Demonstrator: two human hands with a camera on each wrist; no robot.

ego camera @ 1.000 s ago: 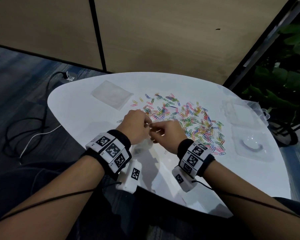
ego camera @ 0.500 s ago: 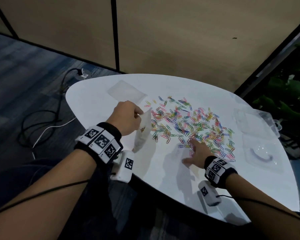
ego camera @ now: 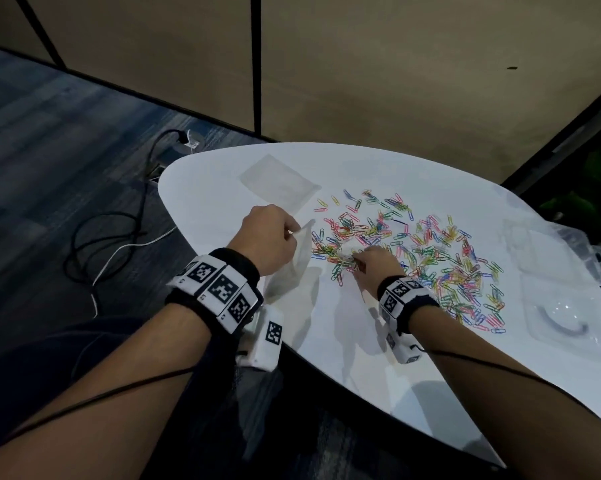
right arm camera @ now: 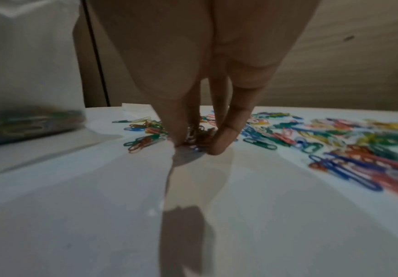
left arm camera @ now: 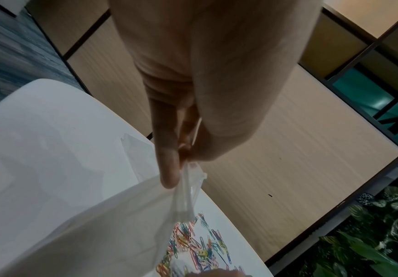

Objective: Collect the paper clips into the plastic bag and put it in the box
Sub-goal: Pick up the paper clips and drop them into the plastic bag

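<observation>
Coloured paper clips (ego camera: 420, 251) lie scattered across the middle of the white table (ego camera: 205, 188). My left hand (ego camera: 267, 240) pinches the top edge of a clear plastic bag (ego camera: 288, 271), which hangs to the table; in the left wrist view thumb and fingers (left arm camera: 169, 168) clamp the bag's (left arm camera: 98, 224) rim. Some clips show at the bag's bottom (right arm camera: 27, 121). My right hand (ego camera: 371, 265) reaches down into the left part of the pile, its fingertips (right arm camera: 219, 144) closing around a small clump of clips (right arm camera: 198, 136). A clear plastic box (ego camera: 548, 247) sits at the table's right edge.
A second flat plastic bag (ego camera: 278, 183) lies at the back left of the table. A clear lid or tray (ego camera: 562, 320) rests near the right front edge. Cables (ego camera: 119, 237) trail on the floor to the left. Plants (ego camera: 583, 209) stand at the right.
My right hand left the bag's mouth, went out to the right part of the pile, then moved left to the clips beside the bag. The left hand lifted the bag upright.
</observation>
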